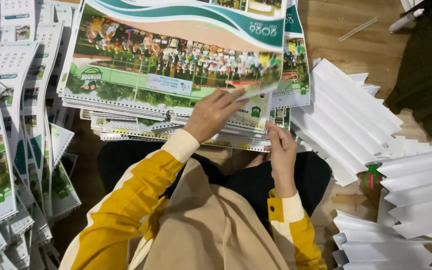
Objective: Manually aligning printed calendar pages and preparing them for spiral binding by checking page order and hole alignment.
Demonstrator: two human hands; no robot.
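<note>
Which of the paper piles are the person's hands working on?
The middle stack of printed sheets, bearing a crowd photo. The left hand lifts its top sheet; the right hand touches its edge.

Glossy printed paper sheets (176,55) (perforated edges), matt white folded paper (348,115), smooth wooden floor (346,20)

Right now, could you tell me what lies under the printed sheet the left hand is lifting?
Under the lifted sheet held by the left hand lies a stack of punched printed sheets, only its stepped edges showing. The right hand touches its near corner. The sheets' faces are covered.
</note>
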